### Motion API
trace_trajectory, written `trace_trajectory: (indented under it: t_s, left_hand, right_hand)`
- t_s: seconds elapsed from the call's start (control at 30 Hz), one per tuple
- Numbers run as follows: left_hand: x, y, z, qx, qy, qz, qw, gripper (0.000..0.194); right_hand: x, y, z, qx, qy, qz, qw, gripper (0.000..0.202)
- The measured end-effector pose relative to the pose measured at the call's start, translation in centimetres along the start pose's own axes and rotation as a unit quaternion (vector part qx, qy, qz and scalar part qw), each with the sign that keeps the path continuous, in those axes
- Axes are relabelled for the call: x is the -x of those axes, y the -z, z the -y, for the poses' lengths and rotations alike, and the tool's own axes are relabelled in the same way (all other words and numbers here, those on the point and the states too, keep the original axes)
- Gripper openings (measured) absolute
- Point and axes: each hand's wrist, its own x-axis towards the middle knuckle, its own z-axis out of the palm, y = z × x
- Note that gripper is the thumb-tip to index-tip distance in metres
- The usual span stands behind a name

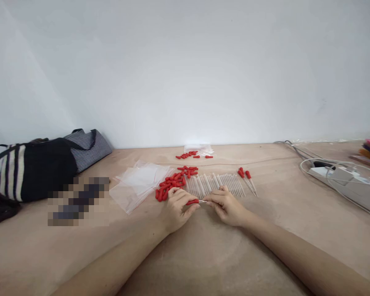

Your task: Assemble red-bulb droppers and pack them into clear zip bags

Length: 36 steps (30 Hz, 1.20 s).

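Observation:
My left hand (178,209) is closed on a red rubber dropper bulb (192,202) that lies level. My right hand (227,206) pinches a thin glass dropper tube (202,201), its end at the bulb's mouth; whether it sits inside I cannot tell. Just beyond my hands a row of clear glass tubes (214,181) lies side by side. Left of the row is a heap of loose red bulbs (169,182). On the right lie two droppers (247,174) with red bulbs on their tubes.
Clear plastic bags (142,176) lie flat at the left. Near the wall sit more red bulbs (186,155) and another clear bag (200,148). Dark cloth bags (49,168) stand far left, beside a pixelated patch. At right are a white box (351,181) and cables (305,162).

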Motion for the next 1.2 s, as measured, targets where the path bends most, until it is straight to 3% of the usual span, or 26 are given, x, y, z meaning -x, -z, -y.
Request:
trace_trajectory:
  t_s: [0.23,0.47,0.57,0.63,0.7,0.77,0.83,0.9,1.0,1.2]
  left_hand:
    - [-0.1,0.1,-0.1,-0.015,-0.011,-0.027,0.999,0.014]
    - [-0.3,0.6,0.5,0.031,-0.008,0.143,0.989,0.015]
    - [-0.4,0.9,0.7,0.016,0.048,0.150,0.987,0.022]
    - [-0.3,1.1,1.0,-0.005,0.095,0.122,0.988,0.044]
    - [-0.3,1.3,1.3,-0.029,0.132,0.092,0.987,0.049]
    - [-0.2,1.6,1.7,-0.050,0.148,0.075,0.985,0.039]
    - [-0.2,1.7,2.0,-0.071,0.150,0.063,0.984,0.032]
    - [-0.2,1.9,2.2,-0.092,0.148,0.053,0.983,0.028]
    - [-0.1,2.0,2.5,-0.121,0.151,0.045,0.980,0.018]
    - [0.0,2.0,2.9,-0.159,0.177,0.033,0.971,0.009]
  right_hand:
    - [-0.2,0.2,0.2,-0.018,-0.008,0.012,1.000,0.021]
    - [0.1,0.7,-0.1,0.012,0.024,0.079,0.996,0.023]
    - [0.1,1.3,-0.6,0.011,0.014,0.055,0.998,0.021]
    - [0.1,2.0,-1.7,0.035,-0.050,-0.005,0.998,0.020]
    - [0.3,2.9,-3.2,0.084,-0.180,-0.090,0.976,0.022]
    - [0.7,3.8,-4.8,0.143,-0.332,-0.149,0.920,0.025]
    - [1.1,4.5,-6.2,0.198,-0.430,-0.144,0.869,0.029]
    - [1.4,4.8,-7.0,0.239,-0.473,-0.105,0.842,0.031]
    - [1.5,4.5,-7.5,0.275,-0.494,-0.050,0.823,0.032]
    - [1.2,3.9,-7.7,0.284,-0.511,-0.016,0.812,0.028]
